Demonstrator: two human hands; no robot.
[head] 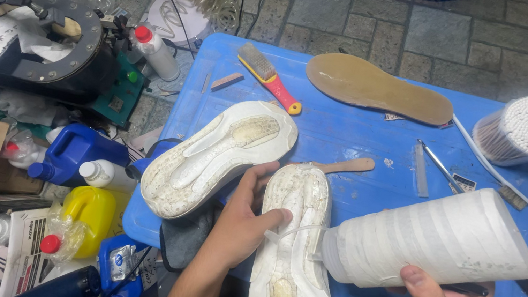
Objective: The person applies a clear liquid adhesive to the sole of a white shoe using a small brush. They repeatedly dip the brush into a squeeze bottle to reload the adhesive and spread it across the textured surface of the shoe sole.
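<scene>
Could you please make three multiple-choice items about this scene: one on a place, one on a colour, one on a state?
1. Where does the brown insole lie?
A. on the far side of the blue table
B. on the floor
C. in the cardboard box

2. What colour is the handle of the brush?
A. green
B. red and yellow
C. black

3. How does the sole under the left hand lie?
A. tread up
B. tread down
C. standing on its edge

Answers:
1 A, it rests on the table top near the far edge.
2 B, red with a yellow strip.
3 A, the white sole shows its grooved underside.
</scene>
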